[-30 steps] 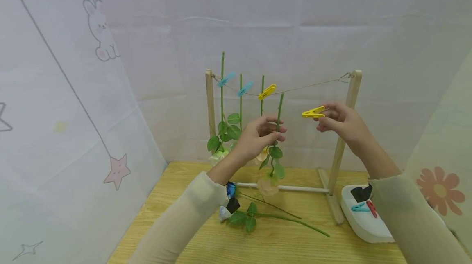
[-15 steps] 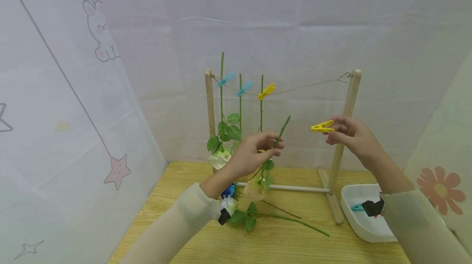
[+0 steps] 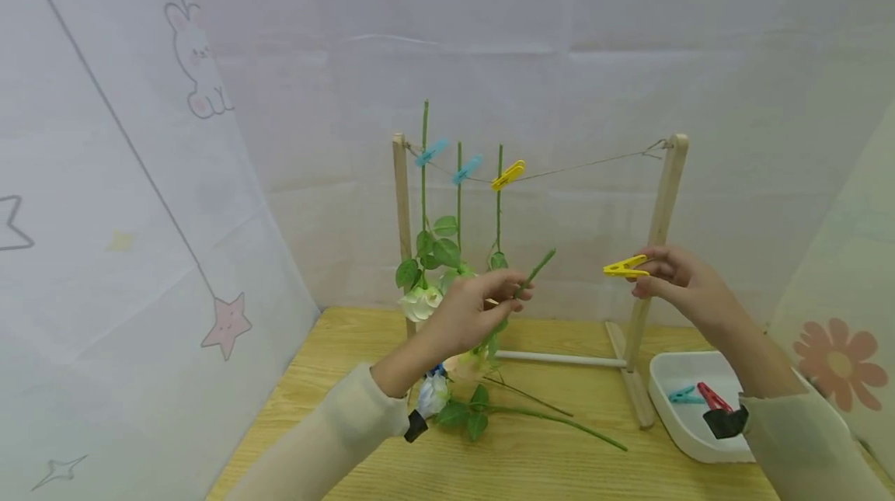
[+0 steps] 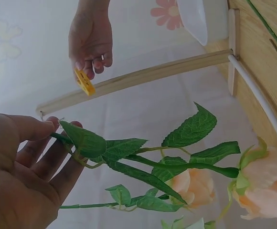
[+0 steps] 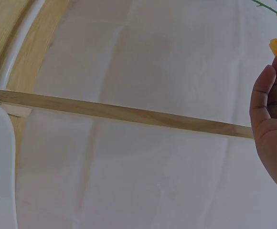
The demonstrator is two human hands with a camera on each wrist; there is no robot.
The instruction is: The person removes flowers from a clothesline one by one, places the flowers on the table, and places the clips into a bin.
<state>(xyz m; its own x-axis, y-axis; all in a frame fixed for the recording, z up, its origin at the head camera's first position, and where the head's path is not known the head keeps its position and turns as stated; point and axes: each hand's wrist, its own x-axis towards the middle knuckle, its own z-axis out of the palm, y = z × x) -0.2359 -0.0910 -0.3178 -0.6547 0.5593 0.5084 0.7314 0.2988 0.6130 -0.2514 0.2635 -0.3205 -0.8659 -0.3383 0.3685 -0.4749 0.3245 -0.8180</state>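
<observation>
My left hand (image 3: 471, 311) pinches the green stem of a peach rose (image 4: 267, 181) between thumb and fingers; the bloom hangs low and the stem's bare end tilts up to the right. To the right, my right hand (image 3: 681, 287) holds a yellow clothespin (image 3: 625, 266) by its handle ends, apart from the string (image 3: 587, 164). On that string, two blue clothespins (image 3: 467, 168) and another yellow clothespin (image 3: 508, 175) clip upside-down flowers by their stems. A white rose (image 3: 421, 304) hangs at the left; my left hand partly covers the other hanging blooms.
A wooden frame (image 3: 667, 190) carries the string, with a white bar (image 3: 559, 360) low between its posts. On the table (image 3: 531, 470) lie cut flowers, including a pale blue-white one (image 3: 433, 394). A white tray (image 3: 688, 439) at the right holds blue and red clothespins (image 3: 713, 398).
My left hand has lowered with the peach rose, its stem tilting further from upright and away from the string. My right hand has moved down and right with the yellow clothespin.
</observation>
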